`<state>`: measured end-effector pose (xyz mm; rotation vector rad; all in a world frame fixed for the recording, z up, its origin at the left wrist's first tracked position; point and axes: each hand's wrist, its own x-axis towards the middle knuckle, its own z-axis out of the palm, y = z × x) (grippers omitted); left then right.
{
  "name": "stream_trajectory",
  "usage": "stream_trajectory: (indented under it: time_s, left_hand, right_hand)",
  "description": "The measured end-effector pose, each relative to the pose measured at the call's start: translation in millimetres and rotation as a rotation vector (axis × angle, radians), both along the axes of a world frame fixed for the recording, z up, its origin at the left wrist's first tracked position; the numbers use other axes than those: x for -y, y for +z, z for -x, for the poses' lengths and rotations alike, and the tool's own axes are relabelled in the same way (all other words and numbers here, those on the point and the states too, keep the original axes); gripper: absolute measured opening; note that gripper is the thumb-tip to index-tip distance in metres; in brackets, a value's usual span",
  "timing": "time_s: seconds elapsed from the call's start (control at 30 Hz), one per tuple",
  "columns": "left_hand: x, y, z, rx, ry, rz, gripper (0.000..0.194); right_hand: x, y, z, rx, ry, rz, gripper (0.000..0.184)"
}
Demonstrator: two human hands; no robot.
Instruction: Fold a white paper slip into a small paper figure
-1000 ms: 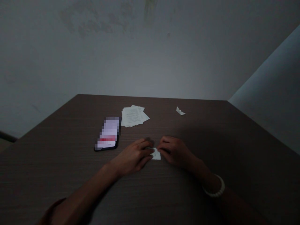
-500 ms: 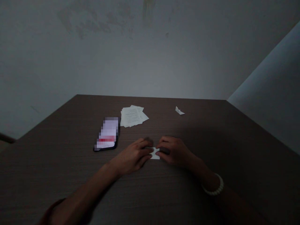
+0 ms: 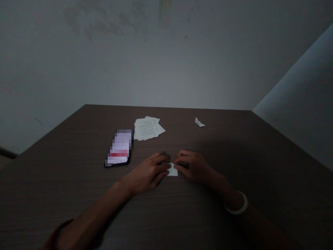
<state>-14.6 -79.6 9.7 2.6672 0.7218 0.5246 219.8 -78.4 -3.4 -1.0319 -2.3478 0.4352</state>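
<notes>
Paper slip (image 3: 172, 170) may tear, I judge, if my left hand (image 3: 148, 174) and right hand (image 3: 191, 167), both pinching it, pull apart.

Dark wood table (image 3: 221, 142) — smartphone (image 3: 119, 148) with pixelated screen, loose printed sheets (image 3: 147, 128), small folded paper (image 3: 199, 122), grey wall (image 3: 166, 62)

**Tabletop and the items lying on it**

On the dark wood-grain table (image 3: 213, 146) I see a smartphone (image 3: 118, 148) lying screen up, display blurred. Just beyond it and to the right lies a loose stack of printed sheets (image 3: 148, 128); well right, a small folded paper (image 3: 199, 122); nearer me, rightward, a white paper slip (image 3: 172, 171).
</notes>
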Motion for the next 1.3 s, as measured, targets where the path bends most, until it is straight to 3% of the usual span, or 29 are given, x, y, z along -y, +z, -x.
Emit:
stream_trajectory:
  time_s: [0.67, 0.93, 1.3]
  left_hand:
    - [4.2, 1.5, 0.2, -0.147, 0.083, -0.146, 0.029]
    - [2.8, -2.7, 0.8, -0.140, 0.081, -0.146, 0.030]
    - [2.2, -2.2, 0.9, -0.155, 0.087, -0.148, 0.031]
  right_hand:
    - [3.0, 3.5, -0.9, 0.074, 0.015, -0.001, 0.012]
    - [3.3, 9.5, -2.7, 0.048, 0.042, 0.058, 0.026]
    - [0.5, 4.6, -5.8, 0.075, 0.021, 0.072, 0.025]
